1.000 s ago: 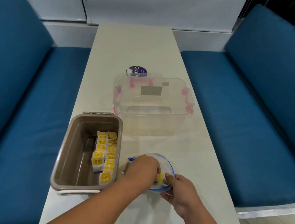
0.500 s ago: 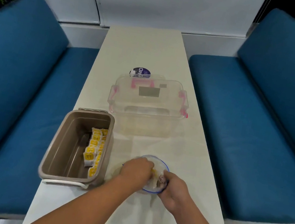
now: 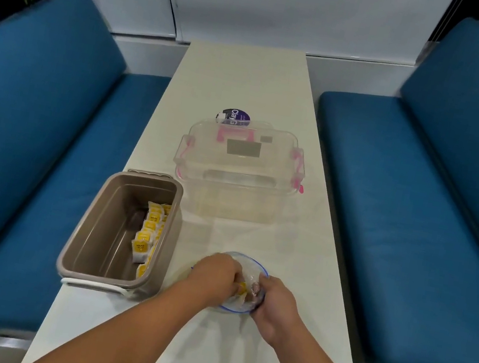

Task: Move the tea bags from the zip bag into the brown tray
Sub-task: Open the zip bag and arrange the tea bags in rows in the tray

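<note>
The round purple container (image 3: 236, 117) behind the clear storage box (image 3: 237, 177) carries white letters. "Clay" reads plainly, and one more letter after it, perhaps a "G", is partly cut off. The yellow labels of the tea bags (image 3: 149, 229) in the brown tray (image 3: 98, 230) have small dark print, seemingly "RELAX", but too small to be sure.

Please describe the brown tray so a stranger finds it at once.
On the long pale table between blue benches, look at its near left edge. The brown tray there is open and holds yellow tea bags, unlike the clear lidded box.
</note>
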Action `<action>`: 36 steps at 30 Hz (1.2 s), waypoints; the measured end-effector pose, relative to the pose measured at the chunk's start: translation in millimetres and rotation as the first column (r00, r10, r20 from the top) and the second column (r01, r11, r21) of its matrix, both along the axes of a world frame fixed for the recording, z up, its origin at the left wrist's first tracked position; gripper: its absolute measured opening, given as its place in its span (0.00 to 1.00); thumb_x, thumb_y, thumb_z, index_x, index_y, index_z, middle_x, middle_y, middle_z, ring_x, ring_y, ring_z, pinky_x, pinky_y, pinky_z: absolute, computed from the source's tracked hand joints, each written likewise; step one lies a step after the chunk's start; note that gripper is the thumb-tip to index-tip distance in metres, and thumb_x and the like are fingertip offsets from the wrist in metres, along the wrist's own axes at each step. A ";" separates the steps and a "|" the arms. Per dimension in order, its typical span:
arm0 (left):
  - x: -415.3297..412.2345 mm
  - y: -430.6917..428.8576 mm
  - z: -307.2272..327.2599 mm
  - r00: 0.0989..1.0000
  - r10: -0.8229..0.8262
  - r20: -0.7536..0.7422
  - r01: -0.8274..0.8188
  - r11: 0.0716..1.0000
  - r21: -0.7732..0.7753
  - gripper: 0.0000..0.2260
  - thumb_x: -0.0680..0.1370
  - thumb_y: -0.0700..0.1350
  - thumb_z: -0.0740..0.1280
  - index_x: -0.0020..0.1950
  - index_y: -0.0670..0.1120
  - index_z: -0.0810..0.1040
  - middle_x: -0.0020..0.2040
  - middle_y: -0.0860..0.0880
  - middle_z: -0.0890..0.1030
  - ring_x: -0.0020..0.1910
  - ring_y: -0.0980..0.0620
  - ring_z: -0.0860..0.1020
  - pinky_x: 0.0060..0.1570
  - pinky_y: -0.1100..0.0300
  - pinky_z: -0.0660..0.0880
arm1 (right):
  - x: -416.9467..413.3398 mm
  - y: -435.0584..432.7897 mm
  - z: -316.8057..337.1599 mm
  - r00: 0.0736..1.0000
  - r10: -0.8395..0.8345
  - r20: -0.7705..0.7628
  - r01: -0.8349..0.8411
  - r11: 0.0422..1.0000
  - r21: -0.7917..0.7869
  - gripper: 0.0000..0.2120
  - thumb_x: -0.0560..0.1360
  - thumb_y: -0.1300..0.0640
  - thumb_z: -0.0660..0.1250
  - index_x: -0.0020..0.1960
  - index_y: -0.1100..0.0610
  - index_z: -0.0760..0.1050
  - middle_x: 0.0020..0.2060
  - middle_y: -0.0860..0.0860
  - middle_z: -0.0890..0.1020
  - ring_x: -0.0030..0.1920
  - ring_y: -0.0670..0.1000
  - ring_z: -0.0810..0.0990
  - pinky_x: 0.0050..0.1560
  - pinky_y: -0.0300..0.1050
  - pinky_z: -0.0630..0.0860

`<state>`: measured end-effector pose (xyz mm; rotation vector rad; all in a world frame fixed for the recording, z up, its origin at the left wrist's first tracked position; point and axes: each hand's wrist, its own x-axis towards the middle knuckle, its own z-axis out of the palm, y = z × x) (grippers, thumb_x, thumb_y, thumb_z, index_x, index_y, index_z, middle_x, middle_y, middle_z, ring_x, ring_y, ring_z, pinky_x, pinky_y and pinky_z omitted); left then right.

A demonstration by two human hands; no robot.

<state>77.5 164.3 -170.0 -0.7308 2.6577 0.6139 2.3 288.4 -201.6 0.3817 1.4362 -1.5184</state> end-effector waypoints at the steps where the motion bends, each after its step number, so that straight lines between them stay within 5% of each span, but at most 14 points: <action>1: 1.7 -1.1 3.3 0.999 0.015 -0.031 -0.014 1.000 0.025 0.05 0.75 0.47 0.68 0.47 0.49 0.83 0.46 0.49 0.84 0.46 0.48 0.80 0.41 0.61 0.70 | -1.1 0.0 -0.7 1.000 0.016 -0.013 -0.016 1.000 0.000 0.07 0.84 0.64 0.60 0.55 0.65 0.75 0.51 0.65 0.83 0.49 0.62 0.82 0.55 0.59 0.79; 8: 18.3 -4.4 25.2 0.975 0.132 -0.179 -0.098 0.977 0.188 0.04 0.72 0.46 0.73 0.40 0.46 0.83 0.38 0.51 0.82 0.37 0.54 0.77 0.38 0.61 0.72 | -9.0 -4.6 2.1 0.997 0.072 -0.026 -0.072 0.997 -0.015 0.07 0.85 0.63 0.59 0.54 0.64 0.75 0.48 0.62 0.82 0.45 0.59 0.81 0.45 0.51 0.78; 13: 19.6 -4.1 28.8 0.965 0.195 -0.175 -0.123 0.927 0.355 0.09 0.73 0.42 0.74 0.51 0.50 0.81 0.41 0.54 0.79 0.36 0.58 0.74 0.46 0.59 0.77 | -12.7 -5.3 0.9 0.997 0.083 0.005 -0.083 0.996 -0.016 0.10 0.85 0.63 0.58 0.46 0.60 0.72 0.35 0.55 0.78 0.33 0.52 0.77 0.38 0.47 0.74; 16: 17.9 0.0 28.1 0.989 0.080 -0.128 -0.045 0.966 0.255 0.15 0.75 0.45 0.72 0.61 0.54 0.78 0.45 0.53 0.78 0.41 0.55 0.75 0.48 0.60 0.75 | -13.2 -4.6 2.8 0.996 0.092 0.021 -0.091 0.995 -0.031 0.09 0.85 0.63 0.58 0.47 0.60 0.73 0.36 0.56 0.79 0.35 0.53 0.78 0.39 0.47 0.74; 19: 17.2 1.9 28.4 0.992 0.050 -0.112 -0.027 0.981 0.195 0.12 0.76 0.47 0.70 0.59 0.55 0.79 0.46 0.52 0.79 0.44 0.52 0.77 0.47 0.59 0.76 | -14.6 -2.5 4.2 0.995 0.100 0.028 -0.098 0.994 -0.054 0.10 0.85 0.62 0.59 0.45 0.60 0.72 0.42 0.60 0.80 0.42 0.58 0.79 0.45 0.51 0.75; 25: 17.3 1.5 40.1 0.976 0.143 -0.166 -0.125 0.986 0.111 0.05 0.75 0.48 0.71 0.50 0.53 0.83 0.43 0.54 0.82 0.40 0.55 0.79 0.41 0.62 0.76 | -18.2 -1.2 8.6 0.996 0.082 0.042 -0.080 0.995 -0.056 0.13 0.84 0.63 0.60 0.40 0.58 0.69 0.26 0.52 0.75 0.25 0.49 0.75 0.36 0.47 0.71; 27: 18.4 -2.9 48.4 0.965 0.165 -0.202 -0.143 0.983 0.118 0.02 0.75 0.48 0.72 0.47 0.54 0.82 0.41 0.56 0.81 0.35 0.61 0.76 0.36 0.70 0.70 | -18.2 -2.6 10.2 0.995 0.087 0.044 -0.085 0.995 -0.051 0.12 0.84 0.63 0.60 0.42 0.59 0.70 0.28 0.54 0.78 0.28 0.51 0.78 0.38 0.48 0.74; 30: 22.7 -12.4 67.3 0.943 0.175 -0.283 -0.151 0.983 0.105 0.01 0.76 0.50 0.73 0.46 0.54 0.82 0.43 0.57 0.79 0.35 0.62 0.74 0.36 0.70 0.66 | -15.6 -9.4 12.7 0.994 0.104 0.026 -0.103 0.993 -0.061 0.08 0.84 0.61 0.60 0.54 0.64 0.75 0.49 0.62 0.84 0.51 0.62 0.84 0.59 0.60 0.79; 32: 28.7 -20.5 82.3 0.909 0.223 -0.352 -0.190 0.973 0.128 0.03 0.76 0.51 0.73 0.45 0.53 0.82 0.41 0.58 0.80 0.35 0.63 0.74 0.35 0.71 0.65 | -13.2 -15.1 11.9 0.997 0.077 0.025 -0.075 0.995 -0.070 0.11 0.84 0.60 0.61 0.61 0.67 0.75 0.56 0.64 0.83 0.58 0.64 0.83 0.63 0.61 0.77; 36: 45.6 -44.1 110.6 0.834 0.326 -0.444 -0.274 0.945 0.180 0.04 0.76 0.50 0.74 0.43 0.53 0.81 0.33 0.62 0.78 0.30 0.63 0.72 0.32 0.71 0.67 | -5.8 -25.1 12.8 0.999 -0.006 0.047 0.009 0.998 -0.056 0.06 0.84 0.61 0.61 0.54 0.63 0.75 0.44 0.58 0.81 0.45 0.57 0.81 0.52 0.53 0.79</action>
